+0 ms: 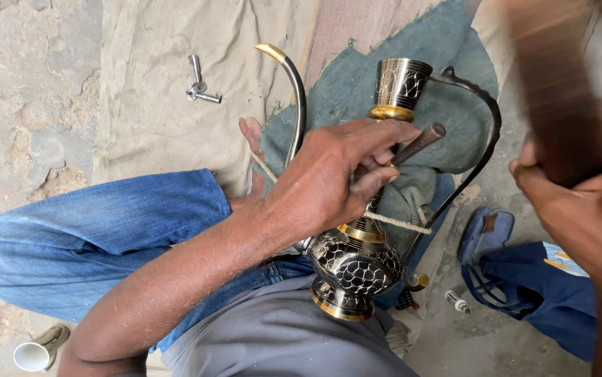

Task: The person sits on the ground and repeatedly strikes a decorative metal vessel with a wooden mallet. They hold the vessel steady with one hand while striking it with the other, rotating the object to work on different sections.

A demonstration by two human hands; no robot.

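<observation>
Person's sitting on the floor with an engraved black-and-gold ewer (360, 262) lying across the lap, base toward the body, neck pointing away over a bluish cloth (357, 84). A rope (398, 223) runs across the neck, looks like it's helping pin the thing down.

Left hand (329, 178) has its grip clenched around a punch (419, 143), tip set against the neck just under the gold collar. Right hand (580, 202) is wrapped tight on a wooden mallet (559, 91), which is raised and blurred.

My take on doing this well: keep the punch seated firm on the metal so it doesn't skate across the pattern, and keep the fingers below the struck end. Light, even taps seem smarter than big swings, since the neck is thin and rounded. The ewer wants to stay braced against the thigh and cloth so it can't roll.

Off near the far left of the sheet there's a small metal fitting (199, 87), and a white cup (32, 356) by the knee.
</observation>
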